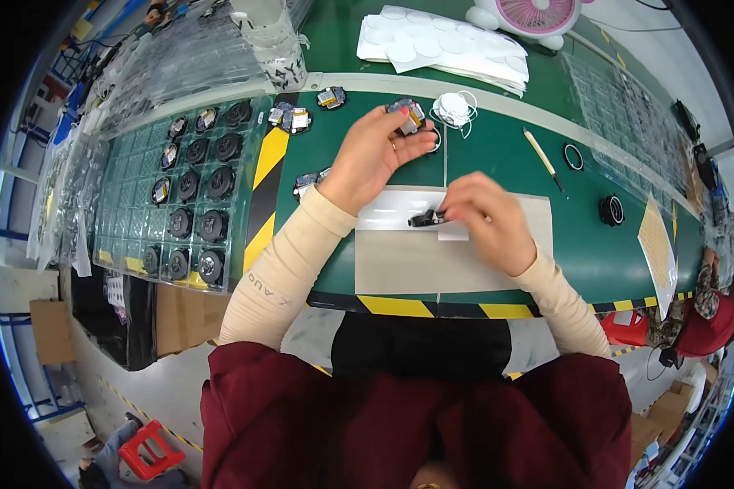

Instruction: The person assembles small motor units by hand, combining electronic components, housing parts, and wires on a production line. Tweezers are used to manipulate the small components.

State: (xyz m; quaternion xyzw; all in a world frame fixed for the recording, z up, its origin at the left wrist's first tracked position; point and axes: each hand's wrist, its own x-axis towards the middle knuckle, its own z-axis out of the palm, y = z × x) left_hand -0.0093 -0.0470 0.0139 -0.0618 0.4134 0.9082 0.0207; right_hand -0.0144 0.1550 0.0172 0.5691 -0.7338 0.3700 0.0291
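Note:
My left hand is raised over the green bench, pinching a round electronic module with a dark rim and a silver and yellow face. A thin white ring shows by its fingertips. Lower and to the right, my right hand has its fingertips closed on a small black part just above a white sheet. The hand's edges are a little blurred, and the part's exact kind is unclear. Beneath lies a grey-beige mat. Several similar modules lie left of my left hand.
At left, a clear compartment tray holds several round black units. White cord, a pen-like tool, a black ring and a black cylinder lie on the bench. White sheets and a pink fan stand behind.

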